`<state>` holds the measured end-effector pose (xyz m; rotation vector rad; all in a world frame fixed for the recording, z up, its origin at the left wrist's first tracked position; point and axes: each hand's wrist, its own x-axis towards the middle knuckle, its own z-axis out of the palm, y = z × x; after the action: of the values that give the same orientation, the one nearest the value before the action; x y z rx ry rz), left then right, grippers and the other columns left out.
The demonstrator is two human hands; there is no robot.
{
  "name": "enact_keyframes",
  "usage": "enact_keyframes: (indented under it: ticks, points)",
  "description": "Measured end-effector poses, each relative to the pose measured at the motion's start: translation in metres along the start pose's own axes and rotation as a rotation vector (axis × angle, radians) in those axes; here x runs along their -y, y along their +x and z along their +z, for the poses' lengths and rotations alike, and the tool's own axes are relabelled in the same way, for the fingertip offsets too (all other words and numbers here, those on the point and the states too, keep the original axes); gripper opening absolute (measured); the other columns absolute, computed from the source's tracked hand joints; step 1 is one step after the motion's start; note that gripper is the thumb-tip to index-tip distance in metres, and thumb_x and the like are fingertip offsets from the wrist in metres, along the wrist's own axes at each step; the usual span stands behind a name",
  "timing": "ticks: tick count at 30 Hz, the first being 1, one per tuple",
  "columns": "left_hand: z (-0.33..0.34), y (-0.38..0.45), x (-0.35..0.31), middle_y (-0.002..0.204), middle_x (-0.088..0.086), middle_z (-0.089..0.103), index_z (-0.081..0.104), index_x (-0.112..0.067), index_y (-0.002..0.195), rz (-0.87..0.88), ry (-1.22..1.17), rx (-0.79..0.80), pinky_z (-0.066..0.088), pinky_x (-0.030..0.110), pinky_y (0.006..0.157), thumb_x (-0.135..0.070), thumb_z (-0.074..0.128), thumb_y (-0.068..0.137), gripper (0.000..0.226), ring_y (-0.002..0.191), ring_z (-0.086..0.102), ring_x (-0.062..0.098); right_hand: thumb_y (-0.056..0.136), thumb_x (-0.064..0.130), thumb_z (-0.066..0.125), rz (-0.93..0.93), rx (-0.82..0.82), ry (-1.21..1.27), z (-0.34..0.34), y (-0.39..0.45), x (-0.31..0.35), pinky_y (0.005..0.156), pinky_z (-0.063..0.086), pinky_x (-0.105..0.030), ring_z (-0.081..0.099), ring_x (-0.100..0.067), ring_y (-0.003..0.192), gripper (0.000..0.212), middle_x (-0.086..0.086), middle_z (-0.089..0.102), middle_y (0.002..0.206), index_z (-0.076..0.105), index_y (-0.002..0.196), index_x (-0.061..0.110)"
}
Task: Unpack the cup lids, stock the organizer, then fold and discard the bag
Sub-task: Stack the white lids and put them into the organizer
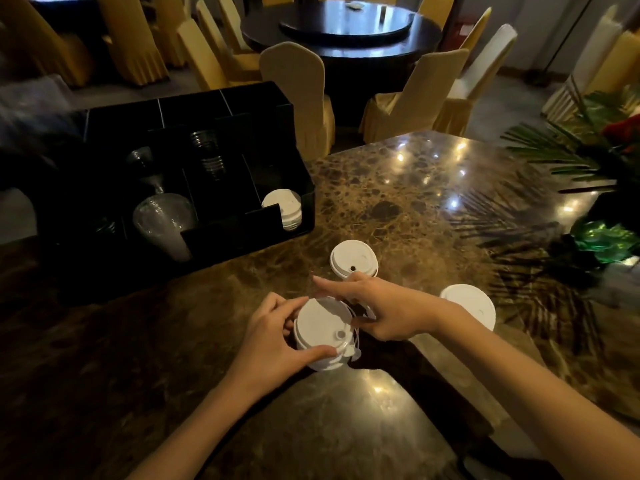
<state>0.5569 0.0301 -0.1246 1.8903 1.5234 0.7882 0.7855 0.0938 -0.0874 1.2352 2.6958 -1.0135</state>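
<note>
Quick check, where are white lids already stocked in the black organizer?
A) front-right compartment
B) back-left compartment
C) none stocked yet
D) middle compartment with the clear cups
A: a white lid stack stands in the front-right compartment of the organizer.

Could not count the lids in the stack (320, 332), its near side covered by the left hand (268, 344) and its far edge by fingers of the right hand (388, 311). Saw only part of the lids (282, 206) in the organizer (242, 233), sunk behind its front wall. Could not make out the left compartments, lost in shadow. Found the plant (588, 157) cut off by the right edge, and both forearms by the bottom edge. Left the far round table (341, 27) undescribed, too dim.
</note>
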Motion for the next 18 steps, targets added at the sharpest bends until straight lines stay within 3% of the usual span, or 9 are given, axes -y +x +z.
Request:
enact_keyframes:
  ticks: [2,7,10,13,16,18]
  points:
    - [0.011,-0.007,0.000,0.102,-0.021,0.046,0.061,-0.026,0.131,-0.031,0.014,-0.002,0.040,-0.001,0.077,-0.062,0.089,0.051,0.092,0.095,0.049,-0.008,0.088,0.001,0.066,0.035,0.036,-0.007,0.006,-0.003,-0.003,0.098,0.041,-0.028,0.039,-0.010,0.107,0.096,0.005,0.053,0.122,0.016,0.162,0.034]
    - [0.026,-0.017,0.003,0.104,-0.021,0.046,0.060,-0.029,0.126,-0.067,0.025,-0.026,0.045,0.002,0.075,-0.063,0.089,0.052,0.086,0.100,0.047,-0.016,0.085,-0.005,0.061,0.040,0.058,0.000,0.017,-0.002,-0.007,0.091,0.032,-0.019,0.032,-0.004,0.103,0.095,0.004,0.050,0.119,0.018,0.162,0.029]
    - [0.031,-0.019,0.003,0.106,-0.020,0.045,0.059,-0.033,0.124,-0.099,0.046,-0.040,0.051,0.013,0.076,-0.065,0.087,0.053,0.083,0.096,0.052,-0.009,0.085,-0.008,0.058,0.048,0.059,0.018,0.021,-0.001,-0.008,0.086,0.026,-0.006,0.031,-0.003,0.108,0.094,0.005,0.049,0.125,0.020,0.162,0.029]
    - [0.033,-0.020,0.006,0.113,-0.019,0.045,0.056,-0.036,0.124,-0.117,0.032,-0.027,0.052,0.011,0.076,-0.066,0.086,0.053,0.082,0.098,0.053,-0.007,0.084,-0.008,0.058,0.031,0.061,0.036,0.020,-0.002,-0.007,0.106,0.035,-0.022,0.036,-0.017,0.139,0.092,-0.006,0.049,0.150,0.024,0.161,0.029]
    - [0.032,-0.021,0.012,0.118,-0.018,0.048,0.057,-0.032,0.132,-0.115,0.048,0.002,0.047,0.003,0.076,-0.066,0.084,0.057,0.087,0.097,0.052,-0.012,0.082,-0.009,0.057,-0.028,0.066,0.058,0.021,0.001,-0.005,0.114,0.040,-0.041,0.043,-0.021,0.142,0.088,-0.005,0.049,0.155,0.030,0.160,0.022]
    - [0.032,-0.022,0.016,0.119,-0.018,0.048,0.056,-0.028,0.138,-0.127,0.099,-0.004,0.049,0.014,0.086,-0.071,0.080,0.059,0.093,0.100,0.051,-0.006,0.081,-0.009,0.057,-0.030,0.079,0.050,0.022,0.004,-0.005,0.112,0.044,-0.044,0.047,-0.022,0.140,0.089,-0.004,0.048,0.156,0.030,0.160,0.022]
